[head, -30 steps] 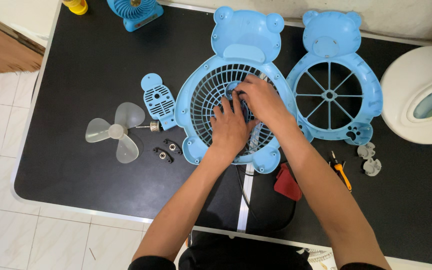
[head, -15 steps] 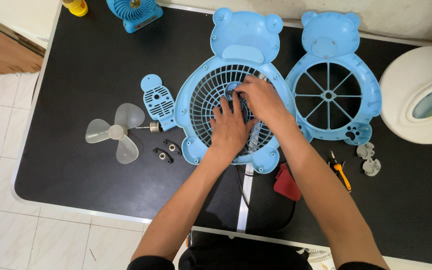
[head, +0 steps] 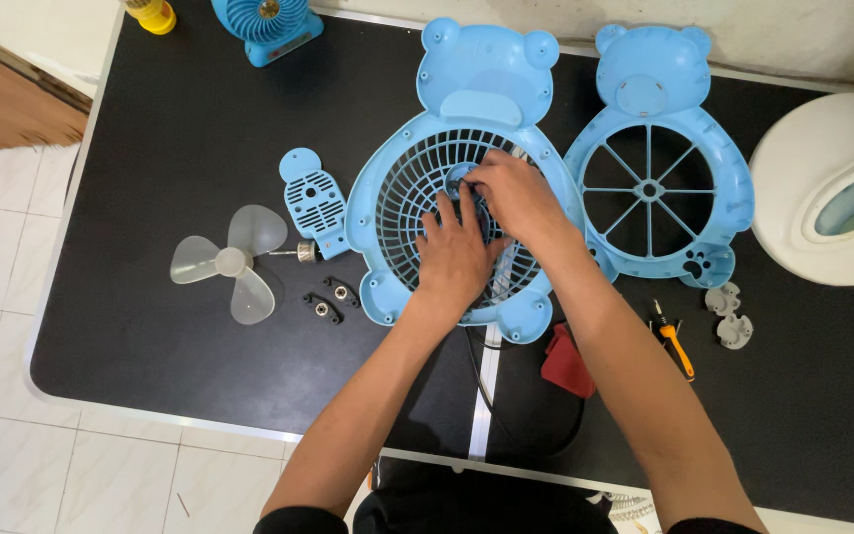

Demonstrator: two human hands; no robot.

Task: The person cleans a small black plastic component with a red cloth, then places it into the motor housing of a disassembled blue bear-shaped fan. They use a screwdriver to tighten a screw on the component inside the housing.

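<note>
Bear-shaped fan housing (head: 467, 109) lies flat, ears pointing away (lengthwise); left hand (head: 457, 259) open on grille, right hand (head: 516, 198) pinching hub.

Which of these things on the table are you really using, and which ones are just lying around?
In use:
left hand and right hand, both on the bear-shaped grille

Lying about:
second bear-shaped frame
clear fan blade
small blue vented cover
two black clips
orange screwdriver
red cloth
small blue fan

Both forearms are bare up to short black sleeves at the lower edge; the left hand (head: 457, 259) and right hand (head: 518, 198) wear no gloves, rings or watch.
</note>
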